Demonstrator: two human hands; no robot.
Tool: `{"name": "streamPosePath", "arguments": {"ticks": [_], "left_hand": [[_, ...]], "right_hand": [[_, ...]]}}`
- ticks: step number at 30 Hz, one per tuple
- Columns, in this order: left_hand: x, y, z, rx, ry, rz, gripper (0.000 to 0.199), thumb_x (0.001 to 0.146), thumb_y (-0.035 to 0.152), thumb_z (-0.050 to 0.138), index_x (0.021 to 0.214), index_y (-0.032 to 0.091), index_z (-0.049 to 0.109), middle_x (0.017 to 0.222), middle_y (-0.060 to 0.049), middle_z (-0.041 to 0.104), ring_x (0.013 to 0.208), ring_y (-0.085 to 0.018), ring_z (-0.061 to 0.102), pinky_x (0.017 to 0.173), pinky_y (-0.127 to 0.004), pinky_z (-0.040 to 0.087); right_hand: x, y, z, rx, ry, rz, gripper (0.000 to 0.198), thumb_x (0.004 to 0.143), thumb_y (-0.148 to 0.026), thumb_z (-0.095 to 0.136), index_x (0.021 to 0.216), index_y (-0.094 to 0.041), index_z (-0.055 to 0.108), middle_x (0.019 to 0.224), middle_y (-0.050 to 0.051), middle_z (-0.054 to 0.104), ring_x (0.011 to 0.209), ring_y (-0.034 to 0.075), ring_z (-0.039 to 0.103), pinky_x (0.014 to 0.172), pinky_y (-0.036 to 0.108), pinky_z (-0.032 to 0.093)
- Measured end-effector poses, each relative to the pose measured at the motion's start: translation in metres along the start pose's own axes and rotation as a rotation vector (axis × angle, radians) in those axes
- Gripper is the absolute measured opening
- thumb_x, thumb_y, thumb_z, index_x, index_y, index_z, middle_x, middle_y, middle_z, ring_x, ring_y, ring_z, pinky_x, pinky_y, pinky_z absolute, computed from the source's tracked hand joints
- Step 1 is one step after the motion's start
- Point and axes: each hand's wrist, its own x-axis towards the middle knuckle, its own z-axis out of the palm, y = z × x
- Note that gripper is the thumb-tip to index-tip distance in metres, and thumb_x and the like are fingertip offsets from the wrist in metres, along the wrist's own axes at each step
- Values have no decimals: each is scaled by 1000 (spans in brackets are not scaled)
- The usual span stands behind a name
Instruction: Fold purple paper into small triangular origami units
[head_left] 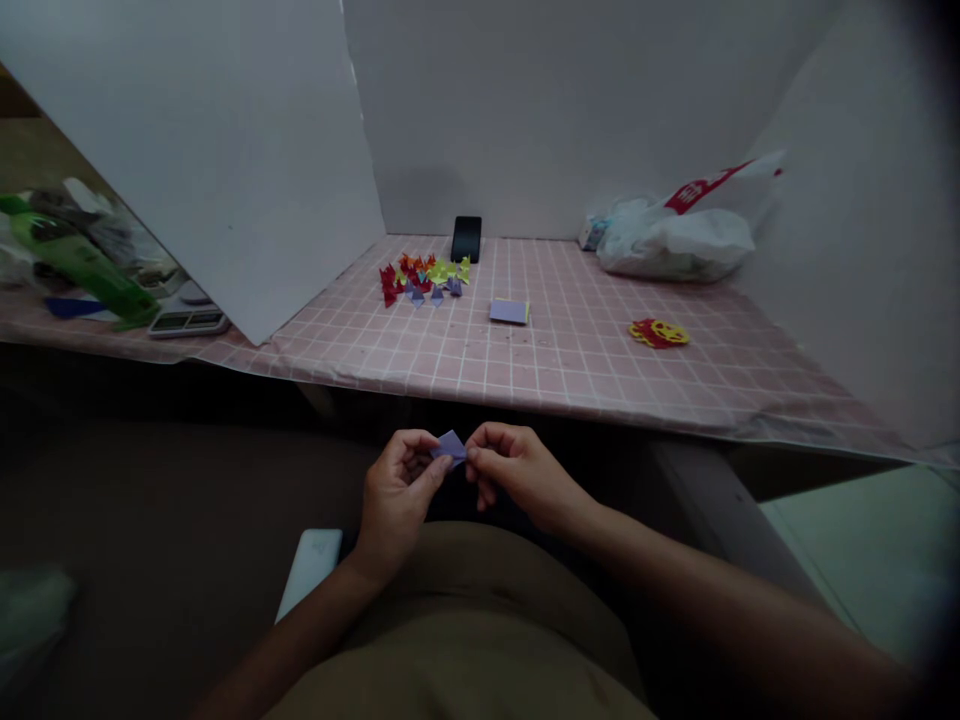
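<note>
In front of the table (555,368), over the lap, left hand (391,495) pinches purple paper (451,445) between thumb and fingers; right hand (529,475) has thumb and forefinger closed on its right tip. Paper is small, folded, partly hidden by fingers. One corner points up and away toward the table, a narrower one points right, into the right fingertips. Visible part runs longest left to right, dipping slightly right; full long axis can't be told. White slab (311,565) lies beside left forearm. Table has pink cloth with white grid lines, a few dark specks, near edge hanging over. On it, from near center: stack (510,311) of purple sheets, yellow showing at its edge; left of that, folded figures (388,284) in red, orange, yellow, purple, bunched close; black phone (466,240) upright behind them; red and yellow pieces (660,333) to the right; white bag (686,240) with red print at back right. Pale panels (525,120) wall the table left, back and right. Beyond left panel: green bottle (86,265), scale (189,320), clutter. Pale tiled floor (862,560) lower right; room dim.
</note>
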Motion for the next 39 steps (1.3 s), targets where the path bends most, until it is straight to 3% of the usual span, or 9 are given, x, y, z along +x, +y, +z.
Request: {"name": "streamPosePath", "arguments": {"ticks": [7,21,39], "left_hand": [[-1,0,-3,59,-10,-22,10,79,25,73,83,18,67,81,0,70,71,-13,65,68,-24,52],[-2,6,-1,120,21,67,7,78,18,69,72,17,66,84,-3,71,74,-13,66,67,-23,52],[1,6,-1,137,-57,40,8,81,22,68,75,18,64,84,-2,69,74,-14,64,68,-25,51]], "right_hand": [[-1,-1,0,-12,3,-15,1,74,-18,58,74,-17,58,59,-5,60,40,6,51,43,21,49],[-1,1,1,-29,-4,-44,5,76,-21,59,74,-17,57,60,-6,59,40,6,52,42,20,47],[-1,2,-2,-48,-18,-108,16,80,-29,65,75,-16,58,62,-5,58,44,7,54,45,21,44]]}}
